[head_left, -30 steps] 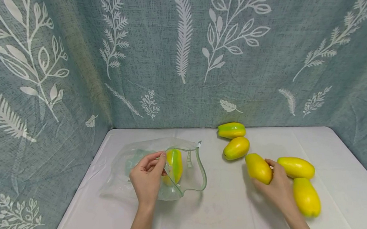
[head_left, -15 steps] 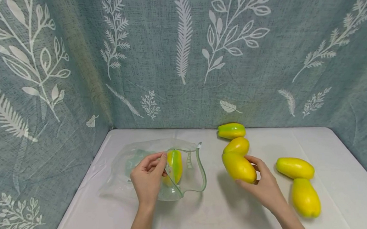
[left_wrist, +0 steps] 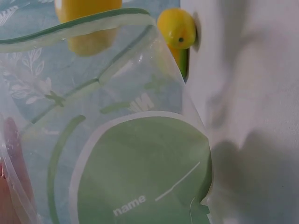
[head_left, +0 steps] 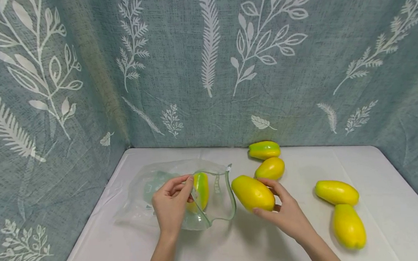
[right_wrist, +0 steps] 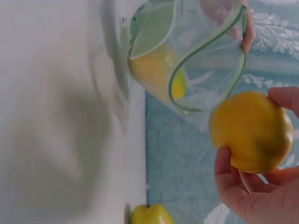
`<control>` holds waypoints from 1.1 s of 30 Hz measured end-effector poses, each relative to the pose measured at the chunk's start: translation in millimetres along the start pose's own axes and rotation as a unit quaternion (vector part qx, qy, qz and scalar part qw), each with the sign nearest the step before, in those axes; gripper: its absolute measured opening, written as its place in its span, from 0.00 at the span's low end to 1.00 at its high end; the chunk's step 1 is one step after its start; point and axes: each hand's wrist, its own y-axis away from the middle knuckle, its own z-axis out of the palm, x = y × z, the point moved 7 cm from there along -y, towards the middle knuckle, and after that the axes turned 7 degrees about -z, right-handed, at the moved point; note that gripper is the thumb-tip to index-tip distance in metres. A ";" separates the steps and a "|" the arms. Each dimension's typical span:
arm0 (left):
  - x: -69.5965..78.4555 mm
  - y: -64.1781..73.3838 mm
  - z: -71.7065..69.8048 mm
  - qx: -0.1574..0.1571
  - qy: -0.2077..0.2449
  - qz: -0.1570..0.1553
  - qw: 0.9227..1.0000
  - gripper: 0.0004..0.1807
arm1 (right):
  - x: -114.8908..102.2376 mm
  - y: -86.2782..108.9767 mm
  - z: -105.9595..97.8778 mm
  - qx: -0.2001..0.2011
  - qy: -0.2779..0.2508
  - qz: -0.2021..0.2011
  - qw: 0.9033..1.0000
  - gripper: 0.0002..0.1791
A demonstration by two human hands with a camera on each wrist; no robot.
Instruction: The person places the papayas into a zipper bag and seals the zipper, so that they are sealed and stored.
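Observation:
My left hand (head_left: 174, 203) pinches the rim of a clear zip bag (head_left: 216, 217) with a green edge, and the bag's mouth gapes to the right. Inside the bag lies a yellow-green papaya (head_left: 201, 189), partly covered by the hand. My right hand (head_left: 285, 210) grips a yellow papaya (head_left: 251, 193) between thumb and fingers, raised over the table just right of the bag's mouth. In the right wrist view the held papaya (right_wrist: 250, 130) is close to the green rim (right_wrist: 175, 77) of the bag. A printed green patch (left_wrist: 145, 172) with the word "name" shows in the left wrist view.
Two papayas lie at the back of the table, one greenish (head_left: 264, 150) and one yellow (head_left: 270, 168). Another two, a far one (head_left: 337, 192) and a near one (head_left: 349, 226), lie at the right. A patterned curtain (head_left: 190, 67) stands behind the white table (head_left: 104, 243).
My right hand has carried the yellow papaya leftward, from beside the right-hand papayas to the bag's mouth. The left hand has kept its pinch on the bag with hardly any movement.

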 end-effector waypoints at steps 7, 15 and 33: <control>-1.7 -0.1 0.3 0.001 0.002 -0.005 1.000 0.04 | -8.4 -4.8 17.6 -0.024 -0.006 -0.018 1.000 0.39; -2.1 0.5 0.8 0.004 0.006 -0.003 1.000 0.04 | -13.2 -13.7 37.0 -0.039 -0.019 -0.029 0.999 0.37; 5.9 2.5 5.1 0.007 0.015 -0.015 1.000 0.06 | -27.2 -31.5 75.8 -0.104 -0.142 -0.075 0.982 0.33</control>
